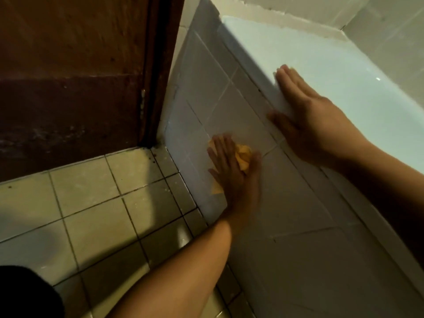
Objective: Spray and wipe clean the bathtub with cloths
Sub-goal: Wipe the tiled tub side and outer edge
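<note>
Left hand (231, 173) on cloth (243, 154) against tiled tub front (218, 95), right hand (307, 125) on bathtub rim (250, 58), door (68, 65) leftward.

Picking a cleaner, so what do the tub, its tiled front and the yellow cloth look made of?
Tub: glossy white enamel or acrylic, judging by the highlight; which is unclear. Tiled front: glazed ceramic squares with grout lines. Yellow cloth: soft crumpled fabric, perhaps microfibre, under the left hand.

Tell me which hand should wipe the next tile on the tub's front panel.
Left. The left hand presses the orange cloth flat against the tiled front panel, low near the floor. The right hand lies with straight fingers on the tub rim above, seemingly bracing.
</note>
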`<state>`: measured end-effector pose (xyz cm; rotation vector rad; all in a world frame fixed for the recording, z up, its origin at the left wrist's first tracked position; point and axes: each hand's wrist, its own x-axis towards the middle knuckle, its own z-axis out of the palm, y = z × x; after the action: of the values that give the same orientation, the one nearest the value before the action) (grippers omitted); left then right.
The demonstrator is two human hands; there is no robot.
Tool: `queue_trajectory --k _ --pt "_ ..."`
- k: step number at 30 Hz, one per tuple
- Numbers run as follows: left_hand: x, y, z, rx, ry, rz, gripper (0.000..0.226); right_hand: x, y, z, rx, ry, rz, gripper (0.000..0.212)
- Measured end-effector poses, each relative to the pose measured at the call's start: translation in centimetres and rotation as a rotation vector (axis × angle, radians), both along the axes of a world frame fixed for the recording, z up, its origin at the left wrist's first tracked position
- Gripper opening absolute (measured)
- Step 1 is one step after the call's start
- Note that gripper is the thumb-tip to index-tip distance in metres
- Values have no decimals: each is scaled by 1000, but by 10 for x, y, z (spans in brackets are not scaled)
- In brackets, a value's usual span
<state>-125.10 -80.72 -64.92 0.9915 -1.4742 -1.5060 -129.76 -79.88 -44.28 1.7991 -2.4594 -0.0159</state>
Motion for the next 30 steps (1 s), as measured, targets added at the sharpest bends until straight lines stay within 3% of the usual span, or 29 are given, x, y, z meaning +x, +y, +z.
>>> queue_trajectory --k 3,8,10,15,20,22,26,28,30 --pt "-2 26 -11 -88 4 30 92 2 -4 0 -9 5 -8 72" --pt "6 37 -47 329 -72 35 115 4 -1 -3 -32 23 -30 71" --pt "7 45 -40 310 -52 -1 116 3 -1 -2 -43 26 -36 71" --pt "12 76 -66 -53 -106 -78 105 4 0 -6 -71 61 -35 69" --pt "21 103 -85 167 -159 -113 113 7 1 -5 -104 47 -22 65" --pt "21 117 -63 42 -120 -146 104 9 3 -5 -135 20 -25 57" --pt "18 130 -23 -435 -49 -80 99 13 11 -6 -171 -7 -34 49" --pt "12 126 -23 -513 -32 -7 106 13 22 -6 -152 10 -9 51" --pt "11 121 -31 -533 -25 28 97 15 40 -6 -134 48 8 57"
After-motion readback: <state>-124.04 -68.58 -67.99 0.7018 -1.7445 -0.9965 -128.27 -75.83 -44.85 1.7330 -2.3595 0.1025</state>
